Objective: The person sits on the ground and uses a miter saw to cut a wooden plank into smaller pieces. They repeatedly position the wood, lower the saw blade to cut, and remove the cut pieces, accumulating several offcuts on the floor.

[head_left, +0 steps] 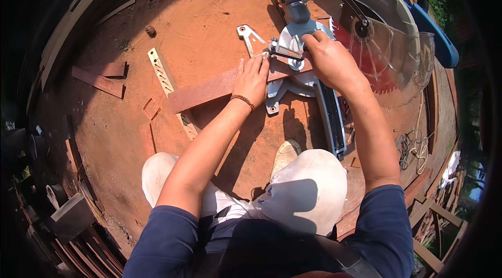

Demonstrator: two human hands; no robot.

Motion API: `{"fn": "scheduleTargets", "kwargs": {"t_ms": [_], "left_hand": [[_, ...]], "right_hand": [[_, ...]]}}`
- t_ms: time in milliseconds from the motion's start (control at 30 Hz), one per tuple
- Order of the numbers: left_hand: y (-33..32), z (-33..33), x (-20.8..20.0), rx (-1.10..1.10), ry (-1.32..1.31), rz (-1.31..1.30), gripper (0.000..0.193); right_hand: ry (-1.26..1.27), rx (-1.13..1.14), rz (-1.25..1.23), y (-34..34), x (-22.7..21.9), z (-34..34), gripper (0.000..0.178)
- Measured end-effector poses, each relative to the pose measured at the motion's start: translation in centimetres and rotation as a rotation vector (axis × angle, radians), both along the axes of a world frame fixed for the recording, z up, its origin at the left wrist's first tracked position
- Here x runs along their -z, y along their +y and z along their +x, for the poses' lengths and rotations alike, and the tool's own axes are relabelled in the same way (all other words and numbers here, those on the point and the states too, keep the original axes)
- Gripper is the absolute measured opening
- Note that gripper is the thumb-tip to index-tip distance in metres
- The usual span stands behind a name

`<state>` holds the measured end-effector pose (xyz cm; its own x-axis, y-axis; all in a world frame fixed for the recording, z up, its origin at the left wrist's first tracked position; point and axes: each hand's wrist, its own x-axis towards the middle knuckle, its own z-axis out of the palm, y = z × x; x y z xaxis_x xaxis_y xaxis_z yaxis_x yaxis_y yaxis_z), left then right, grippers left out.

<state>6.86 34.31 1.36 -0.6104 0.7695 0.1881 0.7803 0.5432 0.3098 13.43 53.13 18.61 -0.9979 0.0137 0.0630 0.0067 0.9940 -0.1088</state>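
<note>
Two knees in off-white trousers [308,194]: bent and spread, nearest of all, with one beige shoe [286,155] just beyond the right one.
Left hand [252,78]: laid flat, fingers extended and close together, on one long flat reddish-brown wooden board [204,91]; one brown beaded bracelet [243,101] around the wrist.
Right hand [328,62]: curled, at the right end of one small silver-and-black metal clamp [285,52]; cannot tell what lies inside the fingers.
Board position: slanting up from left to right, under the left hand, right part at the saw base.
Board edges: left end lying across one pale wooden strip [161,70] with a row of slanted slots; near long edge facing the knees.
One large mitre saw with grey guard [389,11]: to the right, carrying one red toothed circular blade [366,69], in view well apart from the board.
Two flat red-brown wood scraps [97,81]: touching, left of the strip.
Open room: wide on the bare orange-brown ground [198,16] beyond the board; narrower toward the knees, crossed by the left forearm.
One brown pine cone [150,31]: beyond the strip.
</note>
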Motion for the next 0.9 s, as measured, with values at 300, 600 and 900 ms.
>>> {"fn": "scheduleTargets", "kwargs": {"t_ms": [300,600,900], "left_hand": [[-2.0,1.1,-1.1,-0.161,-0.097,0.179,0.062],[-3.1,-0.1,-8.7,-0.176,-0.339,0.676,0.023],[-5.1,4.5,-9.0,0.094,-0.66,0.396,0.025]], "right_hand": [[-0.281,0.075,0.355,-1.0,-1.5,-3.3,0.039],[-0.308,-0.021,0.515,-1.2,-1.2,-3.3,0.026],[-0.377,-0.279,0.59,0.0,-1.7,-4.7,0.029]]}}
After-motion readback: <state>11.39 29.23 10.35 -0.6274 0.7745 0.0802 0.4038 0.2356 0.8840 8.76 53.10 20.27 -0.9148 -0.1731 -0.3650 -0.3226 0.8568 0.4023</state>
